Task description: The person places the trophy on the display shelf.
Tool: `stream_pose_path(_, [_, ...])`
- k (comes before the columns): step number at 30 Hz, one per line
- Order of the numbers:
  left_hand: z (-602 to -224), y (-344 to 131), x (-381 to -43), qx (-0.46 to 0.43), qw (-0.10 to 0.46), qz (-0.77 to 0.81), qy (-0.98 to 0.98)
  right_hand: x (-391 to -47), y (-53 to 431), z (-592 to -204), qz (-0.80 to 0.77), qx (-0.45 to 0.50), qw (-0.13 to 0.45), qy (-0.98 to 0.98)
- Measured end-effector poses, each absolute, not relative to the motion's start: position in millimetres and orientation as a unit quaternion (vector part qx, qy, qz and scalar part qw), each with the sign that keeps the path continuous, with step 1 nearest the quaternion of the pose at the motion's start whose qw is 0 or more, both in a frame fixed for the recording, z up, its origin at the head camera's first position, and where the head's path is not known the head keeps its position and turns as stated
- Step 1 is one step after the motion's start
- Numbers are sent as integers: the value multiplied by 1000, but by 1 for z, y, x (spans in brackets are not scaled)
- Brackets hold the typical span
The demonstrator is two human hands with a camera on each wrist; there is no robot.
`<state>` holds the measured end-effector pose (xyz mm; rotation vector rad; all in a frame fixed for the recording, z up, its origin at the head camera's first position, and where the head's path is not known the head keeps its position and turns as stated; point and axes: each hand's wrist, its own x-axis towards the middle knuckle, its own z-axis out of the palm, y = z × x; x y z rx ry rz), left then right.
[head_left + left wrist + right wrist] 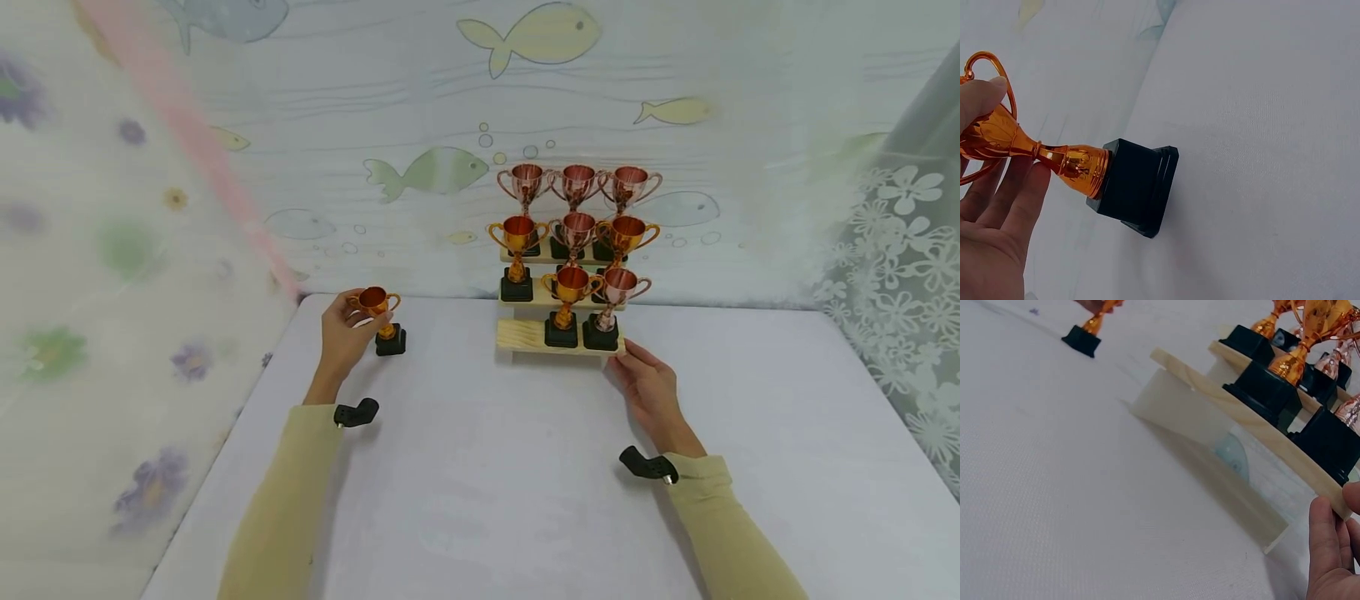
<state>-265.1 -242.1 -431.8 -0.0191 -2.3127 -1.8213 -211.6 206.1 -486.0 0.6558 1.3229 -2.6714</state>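
Observation:
My left hand (347,332) holds a gold-orange trophy cup (997,132) with two handles and a black square base (1135,187), thumb and fingers around the cup. It is at the table's back left; whether its base touches the cloth, I cannot tell. My right hand (651,390) pinches the right end of the front step of a three-step wooden display stand (521,335). Rose trophies (577,185) fill the top step. On the middle step a rose one stands between two gold ones. A gold trophy (567,287) and a rose trophy (619,290) stand on the front step's middle and right.
A white cloth covers the table (465,467). Behind it hangs a fabric backdrop (420,75) printed with fish. A flowered curtain (112,275) borders the left side, and lace (911,242) the right.

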Motion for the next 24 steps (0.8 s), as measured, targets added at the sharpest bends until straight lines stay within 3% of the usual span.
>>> stream_pose_path(12, [-431, -218, -257, -25, 119, -620, -775, -213, 206, -487, -874, 211, 44, 436])
stream_pose_path(24, [-445, -185, -253, -96, 153, -622, -762, -212, 206, -489, -877, 194, 31, 438])
